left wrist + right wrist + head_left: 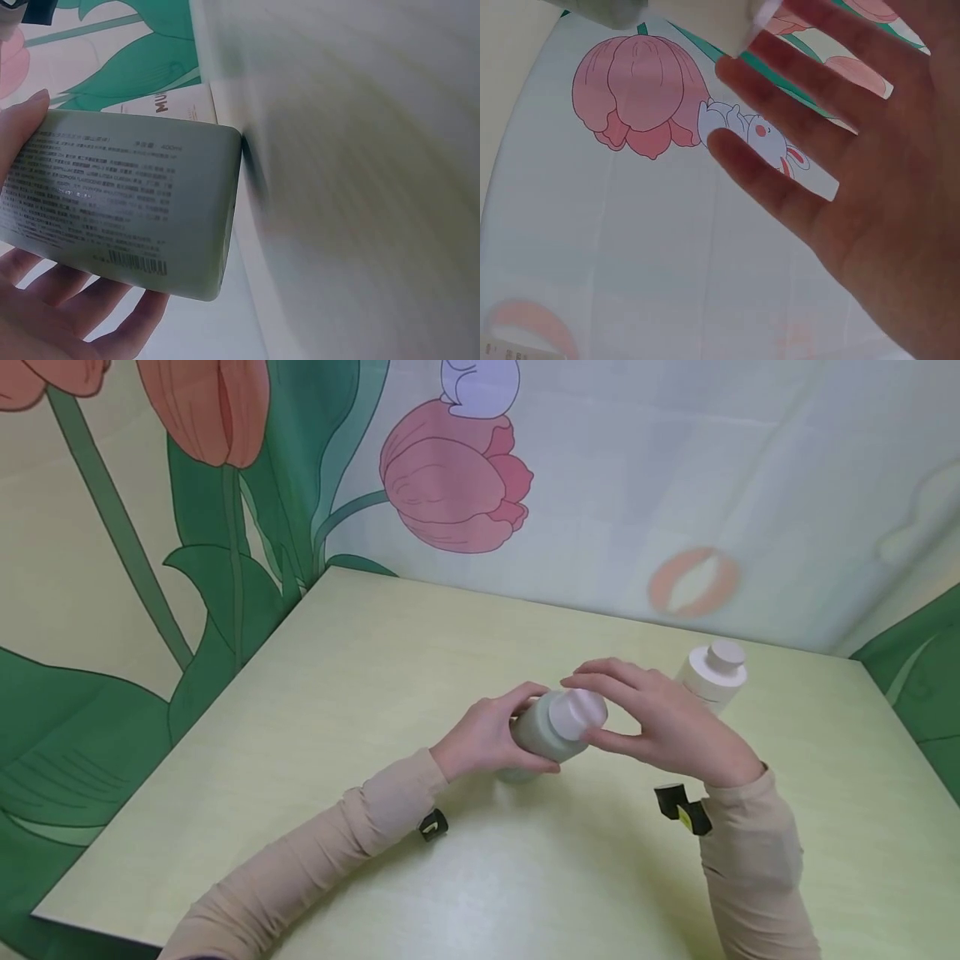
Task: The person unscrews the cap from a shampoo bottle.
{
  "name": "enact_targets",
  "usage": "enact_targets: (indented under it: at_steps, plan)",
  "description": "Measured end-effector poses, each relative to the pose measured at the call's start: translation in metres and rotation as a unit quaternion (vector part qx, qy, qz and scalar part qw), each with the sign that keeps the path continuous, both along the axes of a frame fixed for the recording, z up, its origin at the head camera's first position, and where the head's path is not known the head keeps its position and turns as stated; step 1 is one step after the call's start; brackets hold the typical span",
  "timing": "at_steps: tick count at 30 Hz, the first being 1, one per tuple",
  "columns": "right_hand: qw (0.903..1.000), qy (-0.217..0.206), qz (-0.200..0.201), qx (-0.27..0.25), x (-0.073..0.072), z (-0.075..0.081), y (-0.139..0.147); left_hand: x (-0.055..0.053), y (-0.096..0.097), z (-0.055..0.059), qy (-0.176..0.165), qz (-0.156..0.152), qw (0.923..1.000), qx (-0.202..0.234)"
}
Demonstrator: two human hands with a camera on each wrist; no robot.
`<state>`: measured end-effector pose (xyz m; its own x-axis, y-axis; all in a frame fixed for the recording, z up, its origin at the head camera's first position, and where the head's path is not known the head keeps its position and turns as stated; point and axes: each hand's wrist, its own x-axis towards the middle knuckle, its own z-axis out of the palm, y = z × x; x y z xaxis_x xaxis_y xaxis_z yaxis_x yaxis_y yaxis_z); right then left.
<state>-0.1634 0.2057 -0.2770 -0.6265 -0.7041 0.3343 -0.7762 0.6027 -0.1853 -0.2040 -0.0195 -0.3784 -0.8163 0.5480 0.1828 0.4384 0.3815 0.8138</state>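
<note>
My left hand (480, 737) grips a grey-green flat-sided bottle (537, 727) around its body, thumb on one side and fingers on the other. The bottle leans to the right, its base close over the table. Rows of small print and a barcode (139, 262) cover the face seen in the left wrist view. On its top sits a wide white cap (576, 717). My right hand (667, 720) pinches this cap between thumb and fingertips. In the right wrist view the lower fingers (780, 191) stretch out loosely, apart from the cap.
A white bottle (708, 675) with a white cap stands upright behind my right hand, partly hidden by it. The pale table (390, 635) reaches back to a curtain (600, 485) printed with tulips and a rabbit. Small black devices (432, 825) sit at both wrists.
</note>
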Motion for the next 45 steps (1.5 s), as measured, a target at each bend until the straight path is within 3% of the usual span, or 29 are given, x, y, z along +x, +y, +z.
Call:
enact_targets:
  at_steps: [7, 11, 17, 25, 29, 35, 42, 45]
  plan:
    - [0.9984, -0.007, -0.055, 0.009, -0.0004, -0.002, -0.0033, 0.0005, -0.0001, -0.0012, 0.005, 0.0, 1.0, -0.004]
    - [0.9991, 0.011, -0.04, 0.002, -0.0009, -0.0029, -0.0028, 0.0012, -0.0001, -0.0008, 0.008, -0.003, 0.9999, -0.007]
    - [0.9995, 0.021, 0.024, 0.001, -0.0034, -0.003, -0.0006, 0.0012, -0.0005, -0.0006, 0.008, 0.0, 1.0, -0.005]
    - [0.999, 0.037, -0.026, -0.001, -0.0039, -0.0044, -0.0022, 0.0018, -0.0004, -0.0003, 0.01, 0.0, 0.9999, -0.008]
    - [0.9989, 0.046, -0.01, -0.003, -0.0039, -0.0043, -0.0011, 0.0019, -0.0001, 0.0005, 0.01, -0.001, 0.9999, -0.012]
    - [0.9995, 0.025, 0.019, 0.001, -0.0024, -0.0055, -0.0018, 0.0024, -0.0024, 0.0004, 0.009, -0.004, 0.9999, -0.011]
    - [0.9974, 0.011, -0.071, 0.004, 0.0014, -0.0058, -0.0071, 0.0026, -0.0047, -0.0016, 0.008, -0.01, 0.9999, -0.011]
    - [0.9957, 0.022, -0.088, 0.014, 0.0014, -0.0062, -0.0071, 0.0024, -0.0044, -0.0018, 0.004, -0.01, 0.9999, -0.012]
